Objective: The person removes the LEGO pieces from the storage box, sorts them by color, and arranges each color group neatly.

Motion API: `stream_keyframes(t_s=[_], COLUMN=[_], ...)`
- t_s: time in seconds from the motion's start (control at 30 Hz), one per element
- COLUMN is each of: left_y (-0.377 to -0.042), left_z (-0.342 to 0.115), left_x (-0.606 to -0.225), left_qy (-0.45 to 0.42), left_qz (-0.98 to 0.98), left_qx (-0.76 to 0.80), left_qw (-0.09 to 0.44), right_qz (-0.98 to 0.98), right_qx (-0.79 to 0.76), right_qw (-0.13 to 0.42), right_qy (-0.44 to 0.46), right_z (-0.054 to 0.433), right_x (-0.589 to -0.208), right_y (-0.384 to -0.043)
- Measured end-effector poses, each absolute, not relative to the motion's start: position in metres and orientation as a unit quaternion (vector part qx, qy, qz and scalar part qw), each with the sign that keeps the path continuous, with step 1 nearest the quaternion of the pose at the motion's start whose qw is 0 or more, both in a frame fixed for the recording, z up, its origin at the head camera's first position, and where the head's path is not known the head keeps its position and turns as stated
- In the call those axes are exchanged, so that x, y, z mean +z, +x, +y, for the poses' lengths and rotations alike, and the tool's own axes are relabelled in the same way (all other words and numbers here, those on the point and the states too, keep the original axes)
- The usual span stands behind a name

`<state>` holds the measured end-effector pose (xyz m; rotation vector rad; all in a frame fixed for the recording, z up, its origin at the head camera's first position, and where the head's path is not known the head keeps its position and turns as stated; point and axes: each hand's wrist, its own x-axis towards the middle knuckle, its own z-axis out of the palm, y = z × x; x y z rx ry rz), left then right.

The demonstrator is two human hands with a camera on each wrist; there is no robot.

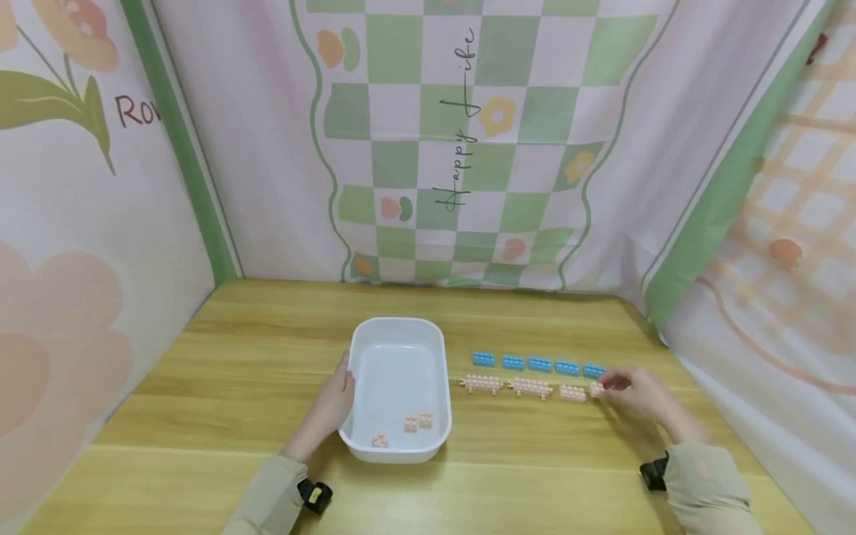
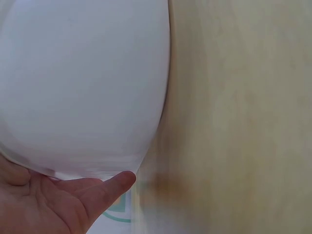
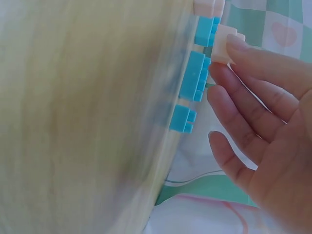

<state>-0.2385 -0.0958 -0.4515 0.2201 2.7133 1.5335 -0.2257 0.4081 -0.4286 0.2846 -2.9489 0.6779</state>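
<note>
My left hand (image 1: 336,397) holds the left side of a white plastic tray (image 1: 446,379), its thumb (image 2: 109,195) against the outer wall. Inside lie a few small pale pink building bricks (image 1: 411,423) near the front end. Over on the right, my right hand (image 1: 635,394) pinches a pale pink brick (image 3: 222,45) between thumb and fingertips. That brick is at the right end of a pink row, beside another pink brick (image 1: 572,393). Behind this runs a row of several blue bricks (image 1: 539,364), whose right-end blue brick (image 1: 593,371) is close to my fingers.
Two longer pink pieces with small side projections, one left (image 1: 481,383) and one right (image 1: 530,387), stand in the front row. A patterned curtain (image 1: 461,223) hangs behind the wooden table (image 1: 281,319), with more fabric at both sides.
</note>
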Motion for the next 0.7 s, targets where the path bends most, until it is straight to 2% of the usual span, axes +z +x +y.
stream_keyframes(t_s=[0.7], left_y=[-0.2382], left_z=[-0.0960], left_x=[-0.4518], left_qy=[0.067], left_qz=[0.875], left_qx=[0.480], left_qw=[0.006], right_qz=[-0.966], right_qx=[0.245], right_qw=[0.024], right_qy=[0.080], right_z=[0.4101], right_x=[-0.4330], right_y=[-0.2225])
